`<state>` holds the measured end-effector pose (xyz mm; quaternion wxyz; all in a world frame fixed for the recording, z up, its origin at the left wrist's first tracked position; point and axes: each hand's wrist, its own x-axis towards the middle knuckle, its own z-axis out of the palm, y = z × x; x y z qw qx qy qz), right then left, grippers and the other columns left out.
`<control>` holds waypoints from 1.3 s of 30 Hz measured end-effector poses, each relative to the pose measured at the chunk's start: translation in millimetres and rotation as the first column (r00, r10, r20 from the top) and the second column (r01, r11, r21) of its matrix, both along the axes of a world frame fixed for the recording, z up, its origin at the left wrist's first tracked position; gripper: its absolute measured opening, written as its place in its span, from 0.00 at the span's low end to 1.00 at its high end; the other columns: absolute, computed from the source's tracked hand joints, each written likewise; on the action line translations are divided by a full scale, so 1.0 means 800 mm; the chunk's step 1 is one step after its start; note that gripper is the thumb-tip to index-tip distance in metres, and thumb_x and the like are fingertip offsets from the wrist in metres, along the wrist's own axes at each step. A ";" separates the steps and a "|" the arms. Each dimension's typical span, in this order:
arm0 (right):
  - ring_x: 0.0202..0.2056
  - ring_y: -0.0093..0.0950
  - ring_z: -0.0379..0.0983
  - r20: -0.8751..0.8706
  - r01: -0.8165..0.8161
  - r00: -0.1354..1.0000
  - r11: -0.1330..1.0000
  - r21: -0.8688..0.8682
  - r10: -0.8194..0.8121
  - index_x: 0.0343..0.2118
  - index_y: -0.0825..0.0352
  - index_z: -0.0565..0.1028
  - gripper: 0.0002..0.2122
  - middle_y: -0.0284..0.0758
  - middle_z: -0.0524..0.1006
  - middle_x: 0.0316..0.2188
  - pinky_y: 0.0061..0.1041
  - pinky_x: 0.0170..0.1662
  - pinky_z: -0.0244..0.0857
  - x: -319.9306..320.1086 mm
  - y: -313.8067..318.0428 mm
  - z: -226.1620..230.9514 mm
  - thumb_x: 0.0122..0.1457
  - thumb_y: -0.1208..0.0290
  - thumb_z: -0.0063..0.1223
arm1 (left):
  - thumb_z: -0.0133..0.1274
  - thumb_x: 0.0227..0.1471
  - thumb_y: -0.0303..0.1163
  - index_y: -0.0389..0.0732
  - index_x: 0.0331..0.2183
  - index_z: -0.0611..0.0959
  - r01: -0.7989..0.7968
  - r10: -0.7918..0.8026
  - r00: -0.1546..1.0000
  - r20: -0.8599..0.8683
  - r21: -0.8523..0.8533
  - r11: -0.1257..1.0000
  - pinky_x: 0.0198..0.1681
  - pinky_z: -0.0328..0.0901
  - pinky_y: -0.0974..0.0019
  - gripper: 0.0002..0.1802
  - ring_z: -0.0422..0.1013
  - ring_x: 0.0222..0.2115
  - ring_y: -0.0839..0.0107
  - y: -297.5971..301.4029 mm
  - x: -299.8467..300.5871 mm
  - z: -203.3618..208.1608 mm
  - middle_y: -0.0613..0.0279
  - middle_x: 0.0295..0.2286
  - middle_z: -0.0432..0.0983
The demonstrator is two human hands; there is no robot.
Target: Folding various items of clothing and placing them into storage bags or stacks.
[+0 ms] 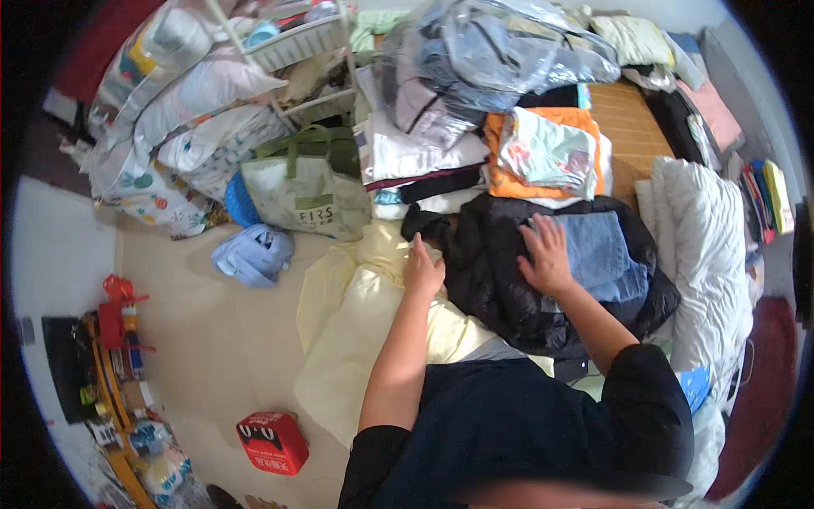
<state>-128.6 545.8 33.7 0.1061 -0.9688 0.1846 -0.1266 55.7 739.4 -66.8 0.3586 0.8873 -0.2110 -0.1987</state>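
Note:
A black puffer jacket [487, 276] lies spread in front of me, with its far-left part bunched up. Folded blue denim [598, 250] rests on top of it. My right hand [547, 256] lies on the jacket with fingers spread, touching the left edge of the denim. At the jacket's left edge is my left hand [423, 269], index finger stretched out and thumb apart; its other fingers are mostly hidden. Pale yellow fabric [356, 318] drapes below and left of that hand, down toward the floor.
Beyond the jacket are an orange folded cloth [496, 148], stacked clothes [415, 161] and clear plastic bags [509, 51]. A white quilt [704, 246] lies right. Left stand a green-handled tote bag [284, 191], a light blue cloth bundle [253, 254] and a red box [273, 444] on the floor.

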 end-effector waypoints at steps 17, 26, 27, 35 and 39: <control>0.63 0.39 0.44 -0.236 -0.002 0.972 0.994 -0.105 -0.023 0.52 0.62 0.68 0.26 0.37 0.58 0.59 0.58 0.60 0.33 -0.067 0.015 -0.038 0.51 0.54 0.49 | 0.47 0.53 0.41 0.43 0.51 0.69 0.484 -0.501 0.827 0.253 0.131 0.865 0.49 0.60 0.50 0.25 0.63 0.50 0.49 -0.007 -0.009 0.041 0.48 0.49 0.65; 0.65 0.39 0.40 -0.102 0.008 0.995 0.995 -0.101 -0.018 0.52 0.64 0.67 0.27 0.36 0.58 0.60 0.56 0.62 0.30 -0.088 0.027 -0.054 0.48 0.59 0.52 | 0.45 0.54 0.43 0.40 0.55 0.65 0.282 -0.385 0.896 0.221 0.385 0.879 0.58 0.50 0.51 0.29 0.53 0.56 0.50 -0.043 0.017 -0.005 0.48 0.55 0.57; 0.65 0.39 0.39 -0.101 0.007 0.995 0.995 -0.095 -0.017 0.52 0.64 0.68 0.27 0.36 0.58 0.60 0.57 0.62 0.29 -0.088 0.028 -0.054 0.48 0.59 0.51 | 0.46 0.53 0.44 0.41 0.56 0.64 0.266 -0.368 0.912 0.179 0.424 0.866 0.58 0.50 0.50 0.31 0.53 0.56 0.49 -0.049 0.014 -0.002 0.46 0.55 0.57; 0.64 0.40 0.40 -0.153 -0.023 0.988 1.000 -0.007 0.022 0.49 0.63 0.71 0.25 0.36 0.59 0.59 0.60 0.60 0.29 -0.072 0.019 -0.043 0.47 0.59 0.52 | 0.48 0.49 0.44 0.41 0.60 0.52 0.328 -0.410 0.912 -0.018 0.632 0.702 0.58 0.50 0.50 0.41 0.61 0.52 0.48 -0.078 -0.006 0.059 0.43 0.50 0.65; 0.49 0.39 0.65 -0.094 0.087 0.994 0.941 0.326 -0.059 0.38 0.62 0.77 0.17 0.40 0.73 0.43 0.47 0.49 0.58 -0.044 -0.030 0.033 0.46 0.60 0.54 | 0.49 0.49 0.46 0.41 0.58 0.55 0.329 -0.404 0.914 -0.045 0.668 0.668 0.51 0.60 0.50 0.40 0.70 0.45 0.49 -0.084 -0.020 0.122 0.43 0.43 0.73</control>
